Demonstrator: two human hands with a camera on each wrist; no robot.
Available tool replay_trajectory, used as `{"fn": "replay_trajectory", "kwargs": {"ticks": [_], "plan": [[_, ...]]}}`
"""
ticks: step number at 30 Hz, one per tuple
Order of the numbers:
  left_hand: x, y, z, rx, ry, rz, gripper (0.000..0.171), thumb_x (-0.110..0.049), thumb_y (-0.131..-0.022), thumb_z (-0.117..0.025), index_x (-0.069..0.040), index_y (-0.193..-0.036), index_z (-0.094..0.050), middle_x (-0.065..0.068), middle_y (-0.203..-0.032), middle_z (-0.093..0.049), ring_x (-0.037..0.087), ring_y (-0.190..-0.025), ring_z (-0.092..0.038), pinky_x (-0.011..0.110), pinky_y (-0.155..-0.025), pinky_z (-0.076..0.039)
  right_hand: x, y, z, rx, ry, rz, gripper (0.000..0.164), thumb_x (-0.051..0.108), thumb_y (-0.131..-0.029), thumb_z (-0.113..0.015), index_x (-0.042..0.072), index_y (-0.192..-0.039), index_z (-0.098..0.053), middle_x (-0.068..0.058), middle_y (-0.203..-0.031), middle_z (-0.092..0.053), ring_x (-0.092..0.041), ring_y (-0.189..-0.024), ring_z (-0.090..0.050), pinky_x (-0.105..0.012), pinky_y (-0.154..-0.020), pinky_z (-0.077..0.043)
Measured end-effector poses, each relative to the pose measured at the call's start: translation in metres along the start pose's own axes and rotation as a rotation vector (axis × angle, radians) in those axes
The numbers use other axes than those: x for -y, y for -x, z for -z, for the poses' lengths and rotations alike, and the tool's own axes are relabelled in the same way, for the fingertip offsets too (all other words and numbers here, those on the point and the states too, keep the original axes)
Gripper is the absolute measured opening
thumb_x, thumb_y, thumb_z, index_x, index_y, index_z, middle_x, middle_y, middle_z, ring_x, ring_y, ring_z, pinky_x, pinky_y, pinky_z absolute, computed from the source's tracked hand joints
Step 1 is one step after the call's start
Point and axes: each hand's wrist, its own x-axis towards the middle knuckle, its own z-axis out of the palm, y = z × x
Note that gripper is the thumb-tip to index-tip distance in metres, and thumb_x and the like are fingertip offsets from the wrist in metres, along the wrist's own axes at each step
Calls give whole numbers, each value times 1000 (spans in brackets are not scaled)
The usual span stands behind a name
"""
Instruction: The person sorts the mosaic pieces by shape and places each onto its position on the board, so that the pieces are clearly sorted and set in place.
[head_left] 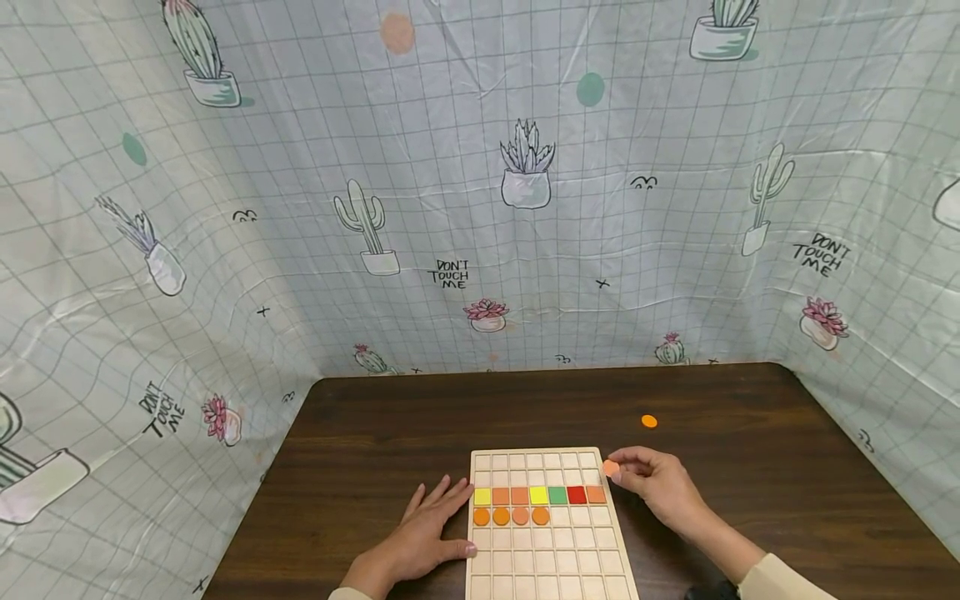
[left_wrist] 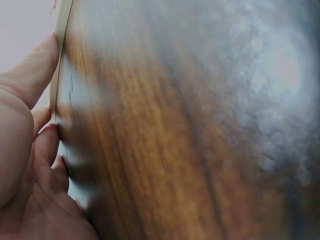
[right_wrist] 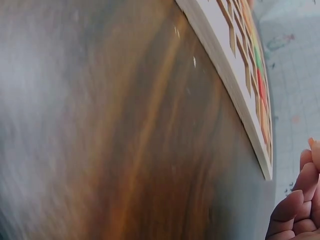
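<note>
A pale wooden grid board (head_left: 546,563) lies on the dark table. One row holds several coloured square tiles, yellow (head_left: 539,496), orange, green (head_left: 557,496) and red (head_left: 576,495). Below it, at the left, sit several orange round discs (head_left: 501,517). My left hand (head_left: 420,537) rests at the board's left edge, fingers spread, thumb and fingertips touching the side; the left wrist view shows the thumb (left_wrist: 37,70) against the edge. Between thumb and fingers my right hand (head_left: 660,486) pinches a light orange disc (head_left: 611,468), just beside the board's upper right edge.
Another orange disc (head_left: 649,422) lies on the dark wooden table (head_left: 390,425), beyond my right hand. A patterned cloth (head_left: 480,233) with cactus drawings hangs around the back and sides. A dark object (head_left: 712,592) shows near my right wrist.
</note>
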Motion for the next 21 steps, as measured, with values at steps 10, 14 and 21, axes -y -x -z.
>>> {"fn": "replay_trajectory", "kwargs": {"ticks": [10, 14, 21], "plan": [[-4, 2, 1, -7, -1, 0, 94, -66, -89, -72, -25, -166, -38, 6, -173, -31, 36, -164, -13, 65, -129, 8, 7, 7, -13, 16, -28, 1, 28, 11, -97, -78, -1, -122, -75, -10, -101, -78, -12, -80, -64, -25, -63, -52], [-5, 1, 1, -11, -6, 3, 94, -66, -88, -73, -24, -166, -38, 6, -173, -32, 36, -164, -14, 65, -129, 7, 8, 9, -17, 44, -49, 2, 29, 11, -98, -76, -2, -124, -74, -11, -98, -78, -11, -77, -61, -24, -60, -47], [-5, 2, 1, -7, -6, 5, 94, -65, -89, -73, -24, -166, -38, 5, -173, -31, 35, -164, -13, 64, -129, 7, 10, 12, -25, 70, -43, 42, 27, 10, -97, -76, -2, -122, -75, -10, -92, -78, -11, -83, -68, -24, -70, -55]]}}
